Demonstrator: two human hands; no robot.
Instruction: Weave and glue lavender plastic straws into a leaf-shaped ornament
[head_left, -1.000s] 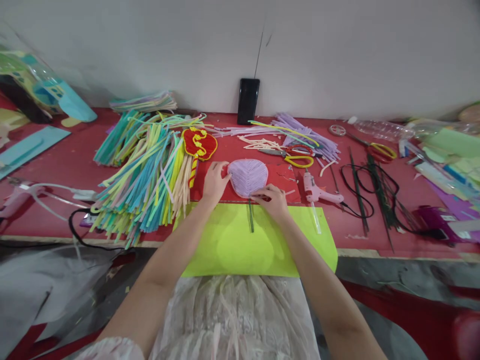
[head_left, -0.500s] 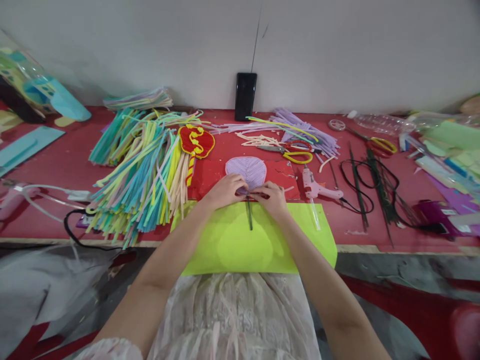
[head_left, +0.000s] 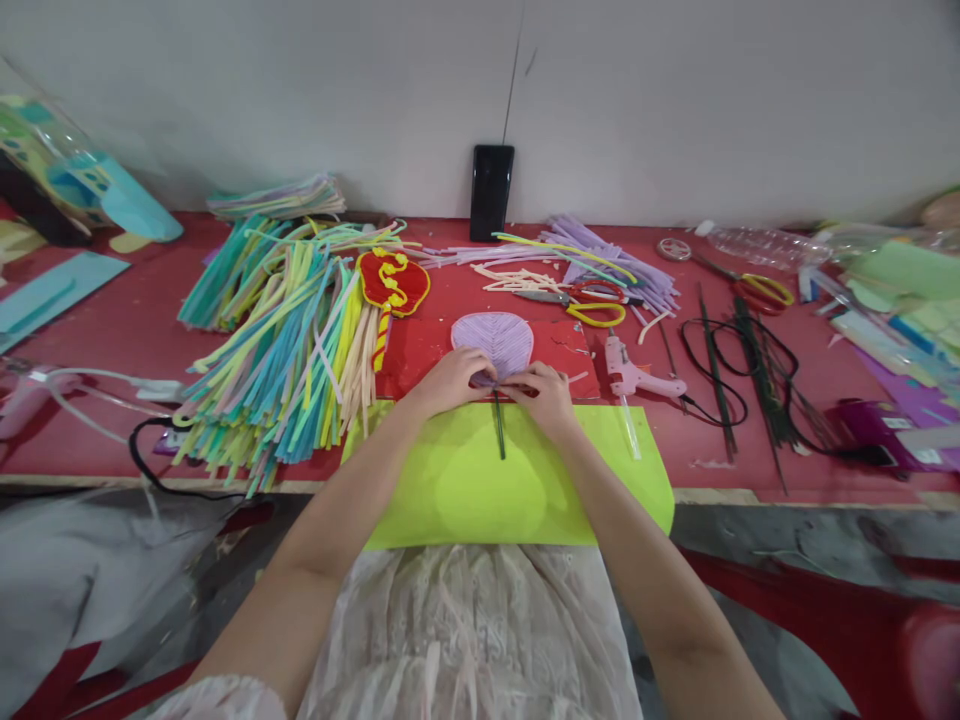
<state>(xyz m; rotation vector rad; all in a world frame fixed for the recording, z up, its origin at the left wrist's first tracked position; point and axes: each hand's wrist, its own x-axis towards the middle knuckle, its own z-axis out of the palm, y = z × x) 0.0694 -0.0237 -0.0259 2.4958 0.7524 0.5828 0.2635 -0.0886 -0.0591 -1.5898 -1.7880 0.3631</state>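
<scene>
A purple leaf-shaped fan (head_left: pixel 493 335) with a ribbed surface lies on a red board (head_left: pixel 420 352). From its lower end a dark green stem (head_left: pixel 500 430) points toward me over a yellow-green sheet (head_left: pixel 487 500). My left hand (head_left: pixel 459 380) is closed on the fan's lower left edge, its thumb and fingers pinching near the stem. On the other side my right hand (head_left: pixel 541 395) pinches the lower right edge, fingertips close to the left hand's. The exact spot between the fingertips is partly hidden.
Colourful pipe cleaners (head_left: pixel 277 350) are heaped on the left beside a red and yellow fan (head_left: pixel 394 280). Scissors (head_left: pixel 592 302) and purple pipe cleaners (head_left: pixel 600 260) lie behind. A pink glue gun (head_left: pixel 637 380) rests at right, its cord near green stems (head_left: pixel 761 370). A phone (head_left: pixel 492 192) leans on the wall.
</scene>
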